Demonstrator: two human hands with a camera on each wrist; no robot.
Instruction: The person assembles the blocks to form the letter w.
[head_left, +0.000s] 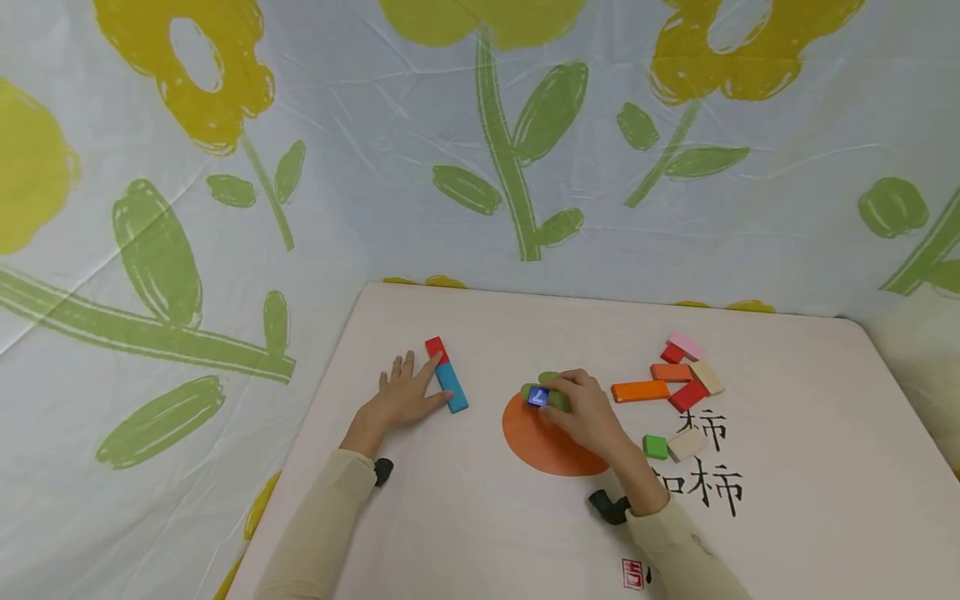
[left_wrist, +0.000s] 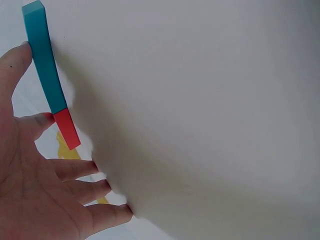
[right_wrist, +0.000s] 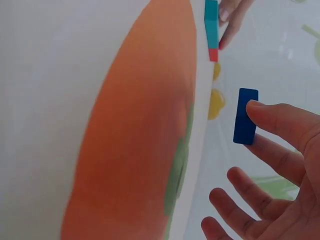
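Observation:
A long light-blue block (head_left: 452, 388) and a short red block (head_left: 437, 350) lie end to end on the table. My left hand (head_left: 403, 392) rests beside them with fingers spread; its thumb touches the light-blue block's side and its index finger reaches the red one near the joint. In the left wrist view the same light-blue block (left_wrist: 44, 60) and red block (left_wrist: 67, 129) form one line. Between thumb and index finger, my right hand (head_left: 585, 412) pinches a small dark-blue block (right_wrist: 245, 116), held over the printed persimmon. A white 7 shows on that blue block (head_left: 537, 397) in the head view.
Right of my right hand lie an orange block (head_left: 640, 392) and a loose cluster of red, pink and tan blocks, including a red block (head_left: 688, 395). Nearer sit a green block (head_left: 655, 447) and a pale block (head_left: 686, 444). A flowered cloth (head_left: 420, 208) hangs behind the table.

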